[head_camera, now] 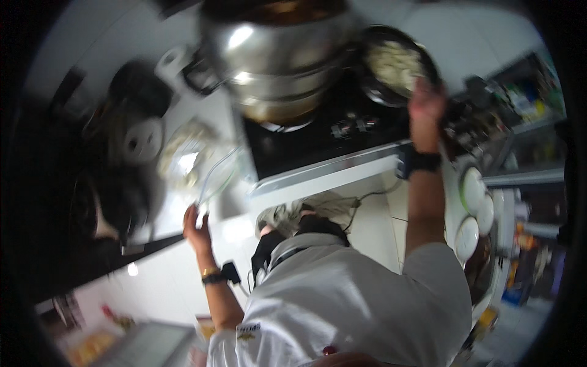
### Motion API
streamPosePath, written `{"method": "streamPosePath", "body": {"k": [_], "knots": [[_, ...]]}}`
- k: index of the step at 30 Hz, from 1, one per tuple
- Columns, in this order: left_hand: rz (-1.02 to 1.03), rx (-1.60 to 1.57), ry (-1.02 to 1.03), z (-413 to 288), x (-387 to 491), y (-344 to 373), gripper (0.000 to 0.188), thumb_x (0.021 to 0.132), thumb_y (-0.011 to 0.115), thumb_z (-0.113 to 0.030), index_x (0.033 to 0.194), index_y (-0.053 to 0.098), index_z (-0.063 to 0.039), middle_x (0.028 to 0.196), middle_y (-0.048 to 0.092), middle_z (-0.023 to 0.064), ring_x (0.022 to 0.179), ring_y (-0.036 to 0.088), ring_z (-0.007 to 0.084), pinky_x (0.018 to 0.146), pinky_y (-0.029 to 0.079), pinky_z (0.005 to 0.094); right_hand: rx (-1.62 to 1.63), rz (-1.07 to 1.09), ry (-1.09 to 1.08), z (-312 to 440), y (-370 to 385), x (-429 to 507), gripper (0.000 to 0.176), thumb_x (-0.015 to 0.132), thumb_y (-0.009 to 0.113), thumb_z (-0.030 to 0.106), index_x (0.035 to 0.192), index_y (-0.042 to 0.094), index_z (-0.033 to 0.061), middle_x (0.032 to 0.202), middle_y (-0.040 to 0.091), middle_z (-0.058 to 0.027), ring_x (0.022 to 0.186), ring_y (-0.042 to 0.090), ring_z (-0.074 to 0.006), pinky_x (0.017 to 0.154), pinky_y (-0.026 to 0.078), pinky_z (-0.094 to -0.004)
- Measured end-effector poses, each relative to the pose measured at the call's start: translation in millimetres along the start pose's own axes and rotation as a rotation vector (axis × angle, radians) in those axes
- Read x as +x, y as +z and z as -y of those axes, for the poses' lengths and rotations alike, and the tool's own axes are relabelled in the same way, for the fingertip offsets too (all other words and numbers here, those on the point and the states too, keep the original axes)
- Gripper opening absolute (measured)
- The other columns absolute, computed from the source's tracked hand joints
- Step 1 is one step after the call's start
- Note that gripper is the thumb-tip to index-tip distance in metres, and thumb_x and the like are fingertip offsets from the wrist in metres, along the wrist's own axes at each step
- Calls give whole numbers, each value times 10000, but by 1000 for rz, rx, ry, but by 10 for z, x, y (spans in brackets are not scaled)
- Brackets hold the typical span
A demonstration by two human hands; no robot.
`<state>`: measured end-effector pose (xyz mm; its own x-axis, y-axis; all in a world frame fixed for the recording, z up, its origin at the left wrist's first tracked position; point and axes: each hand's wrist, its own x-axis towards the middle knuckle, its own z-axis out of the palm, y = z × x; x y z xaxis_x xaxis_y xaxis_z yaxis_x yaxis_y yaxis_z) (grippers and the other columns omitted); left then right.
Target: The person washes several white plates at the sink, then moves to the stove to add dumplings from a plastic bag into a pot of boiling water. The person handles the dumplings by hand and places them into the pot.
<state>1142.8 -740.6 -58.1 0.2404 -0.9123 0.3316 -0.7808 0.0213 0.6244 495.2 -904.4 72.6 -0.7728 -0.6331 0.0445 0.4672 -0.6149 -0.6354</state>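
On the right of the black stove top, a dark pan (433,62) holds many pale pieces of food (393,64). My right hand (427,102) is at the pan's near right rim, blurred; whether it grips anything is unclear. My left hand (198,227) is at the near side of the white counter, thumb and finger parted around a small white spot that is too blurred to name. Just beyond its fingertips runs a clear, plastic-like sheet or bag edge (218,167) with blue and green lines. A clear bag (185,158) with pale contents lies behind that.
A large steel tiered pot (279,55) stands on the stove (298,151), with stove knobs (353,126) to its right. Several bowls or plates (467,238) line the right side. Dark cookware (140,89) sits at left. A cable (373,195) and cloth (335,208) are below the stove edge.
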Motion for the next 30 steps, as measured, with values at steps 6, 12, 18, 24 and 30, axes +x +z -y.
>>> {"method": "streamPosePath", "body": {"k": [6,12,18,24,30], "knots": [[-18,52,1,-227,260,-208,214,793,667,2,986,706,-83,941,653,106,834,641,260,753,528,333,-503,654,15,-308,459,-2170,183,913,569,136,1074,553,49,1028,599,-81,856,579,-148,763,499,-306],[41,154,172,-75,375,-334,37,781,694,-114,817,693,-113,845,652,51,780,631,256,669,511,344,-1025,1476,-200,-1607,772,-3769,281,762,689,84,1038,643,103,1081,579,-51,997,541,-235,824,457,-349],[85,8,256,19,521,-393,49,747,707,-104,781,672,-98,822,647,48,755,620,258,660,502,349,-1225,1618,-454,-2326,1112,-4122,288,727,724,183,1001,647,140,1064,597,11,1054,516,-205,930,375,-363],[119,-47,406,149,585,-523,145,653,743,-61,723,624,-102,832,641,25,802,597,242,689,490,347,-1234,1585,-530,-2481,996,-4289,252,702,718,151,943,647,148,1025,605,22,1048,523,-191,955,368,-378],[147,-117,477,52,647,-506,130,697,724,-76,795,641,-89,936,681,37,860,606,257,748,489,360,-1169,1625,-634,-2642,1012,-4309,160,665,668,134,823,655,155,862,604,10,910,569,-200,892,417,-376]]}}
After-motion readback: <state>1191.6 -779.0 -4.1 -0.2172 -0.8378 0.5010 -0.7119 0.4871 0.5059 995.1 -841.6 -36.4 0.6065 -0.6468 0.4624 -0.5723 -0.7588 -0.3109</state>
